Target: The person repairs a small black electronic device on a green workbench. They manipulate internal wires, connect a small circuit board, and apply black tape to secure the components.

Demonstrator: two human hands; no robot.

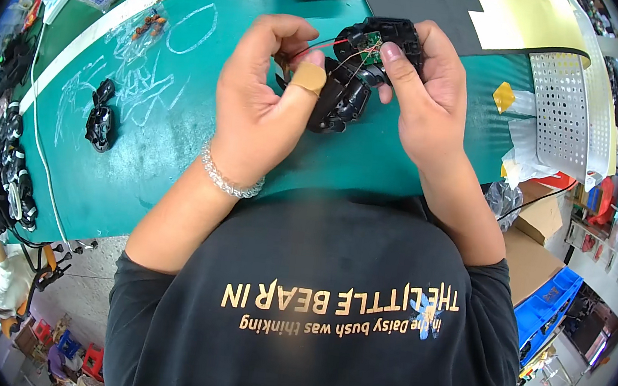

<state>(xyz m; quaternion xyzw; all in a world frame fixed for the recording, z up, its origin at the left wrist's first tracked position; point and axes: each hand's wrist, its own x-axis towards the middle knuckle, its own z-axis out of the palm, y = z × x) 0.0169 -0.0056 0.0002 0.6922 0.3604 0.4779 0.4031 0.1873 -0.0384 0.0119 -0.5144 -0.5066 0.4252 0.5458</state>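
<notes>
shell (400,31): right hand (434,89) holds it, thumb against board (371,43); left hand (263,90) holds 2nd shell (342,106), below-left of board. best keep wires (330,44) slack between.

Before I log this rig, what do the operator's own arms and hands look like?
Both arms: black short sleeves, bare forearms, no gloves. Left hand: tan adhesive bandage or tape around the thumb, clear coiled-looking bracelet at the wrist. Right hand: nothing visible on fingers or wrist.
</notes>
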